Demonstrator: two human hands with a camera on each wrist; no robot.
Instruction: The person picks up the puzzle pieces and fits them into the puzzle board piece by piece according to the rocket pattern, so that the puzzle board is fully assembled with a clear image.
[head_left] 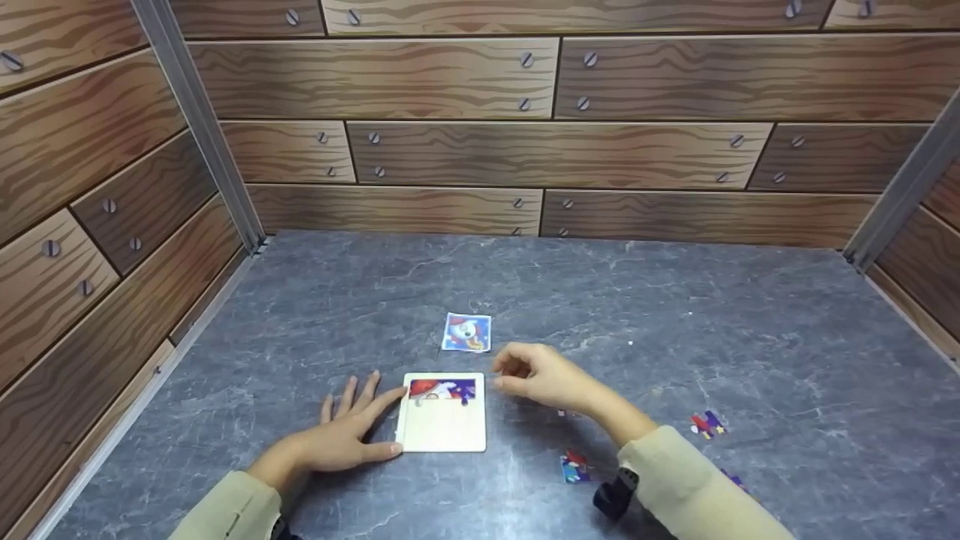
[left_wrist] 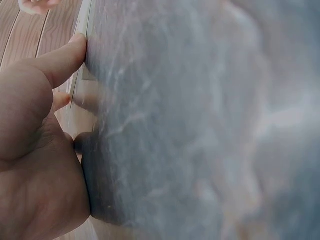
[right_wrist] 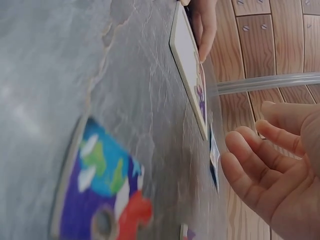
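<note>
A white square puzzle board (head_left: 444, 429) lies on the grey table, with red, white and purple jigsaw pieces (head_left: 459, 388) fitted along its far side. At its left edge rests my left hand (head_left: 341, 436), thumb and index finger touching the rim and the other fingers spread. My right hand (head_left: 553, 381) hovers just right of the board's far corner, fingers loosely bent. In the right wrist view that hand (right_wrist: 280, 170) holds nothing. Beyond the board is a small picture card (head_left: 466, 332) of a white character in red.
Right of the board lie loose jigsaw pieces: one with a blue-green globe (head_left: 574, 468), a red and purple one (head_left: 708, 425), and another (head_left: 735, 478) partly behind the right sleeve. One more piece (head_left: 567, 413) shows under the right forearm. Wood-patterned walls (head_left: 450, 154) enclose the table.
</note>
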